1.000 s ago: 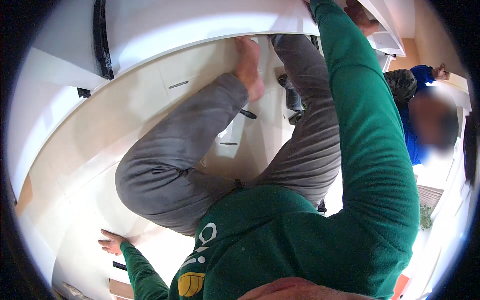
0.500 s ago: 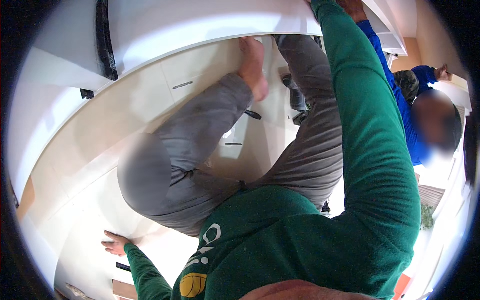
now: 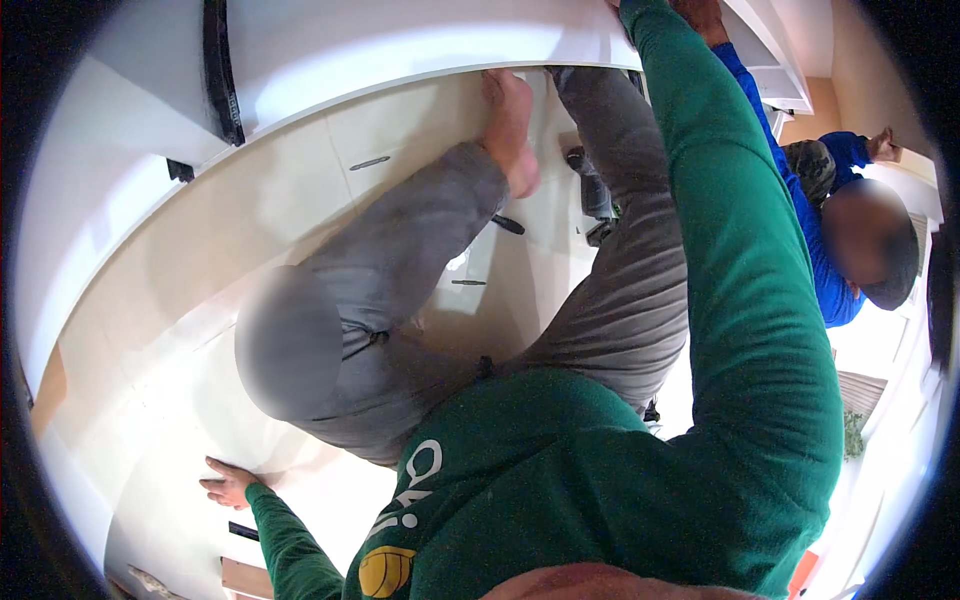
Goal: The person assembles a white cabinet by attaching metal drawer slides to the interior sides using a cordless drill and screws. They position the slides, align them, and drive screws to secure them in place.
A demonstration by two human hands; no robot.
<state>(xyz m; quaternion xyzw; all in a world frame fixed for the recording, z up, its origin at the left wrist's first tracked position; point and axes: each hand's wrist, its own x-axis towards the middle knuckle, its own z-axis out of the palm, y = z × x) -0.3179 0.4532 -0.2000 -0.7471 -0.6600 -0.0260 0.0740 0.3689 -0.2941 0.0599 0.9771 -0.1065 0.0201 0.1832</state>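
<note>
My left hand (image 3: pixel 228 483) rests on the pale tiled floor (image 3: pixel 170 400) at the lower left, its fingers stretched out and nothing in it. A short dark strip (image 3: pixel 243 531) lies just below that hand. My right arm, in a green sleeve, reaches up to the edge of a large white panel (image 3: pixel 400 35) across the top of the view. Only a sliver of my right hand (image 3: pixel 614 4) shows beside the panel, and its fingers are hidden. A black strip (image 3: pixel 222 75) runs along the panel's left part.
A co-worker in a blue sleeve (image 3: pixel 745 85) is at the right, one hand (image 3: pixel 698 20) by white shelving near my right arm. Between my legs lie a black-handled tool (image 3: pixel 508 225), thin dark pieces (image 3: pixel 468 283) and a dark cordless-tool-like object (image 3: pixel 592 185).
The white panel's black strip sits slightly higher and further right in view. The co-worker's head has tilted a little. My hands stay in nearly the same places.
</note>
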